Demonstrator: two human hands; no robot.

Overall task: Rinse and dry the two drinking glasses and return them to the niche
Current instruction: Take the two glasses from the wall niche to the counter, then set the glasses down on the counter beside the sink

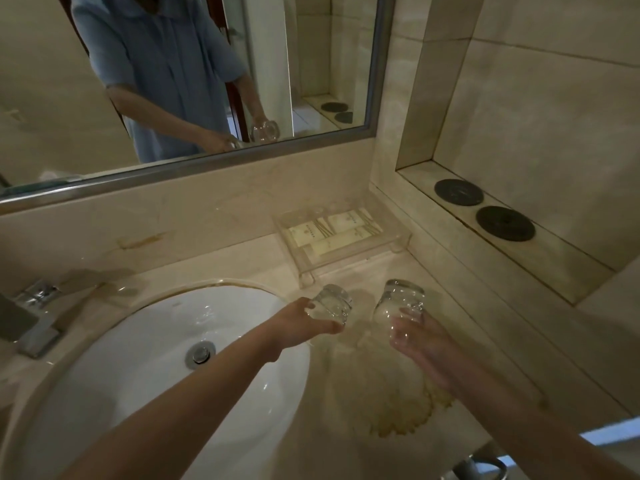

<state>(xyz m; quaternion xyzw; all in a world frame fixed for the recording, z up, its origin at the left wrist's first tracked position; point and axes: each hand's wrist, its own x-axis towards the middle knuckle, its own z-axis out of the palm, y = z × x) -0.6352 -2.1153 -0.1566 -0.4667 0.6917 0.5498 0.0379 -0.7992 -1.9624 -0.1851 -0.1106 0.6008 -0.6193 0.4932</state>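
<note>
Two clear, ribbed drinking glasses are held above the beige marble counter [346, 455], one in each hand, just right of the white oval sink basin [138, 358]. The left hand [301, 323] reaches across the basin's right rim and grips the left clear glass [332, 304]: its fingers curl round the near end, the thumb lies under it, and the glass sticks out beyond the fingertips, tilted away from the person. The right hand [415, 336] holds the right clear glass [401, 301], with fingers wrapped round its lower part, so that the glass stands above and ahead of the hand, its thick base uppermost and farthest from the wrist. The two glasses are near each other but apart. Under them lies a pale yellow scalloped cloth [388, 393], spread on the counter.

To the right, the recessed tiled niche [450, 116] carries two dark round coasters [459, 192] on its ledge, well apart from both glasses. Behind the glasses sits a clear acrylic tray [401, 237] of cream toiletry packets. A chrome square tap [34, 317] stands at the left of the basin, and the silver-framed wall mirror [375, 98] shows the person in a light blue garment, holding both glasses.
</note>
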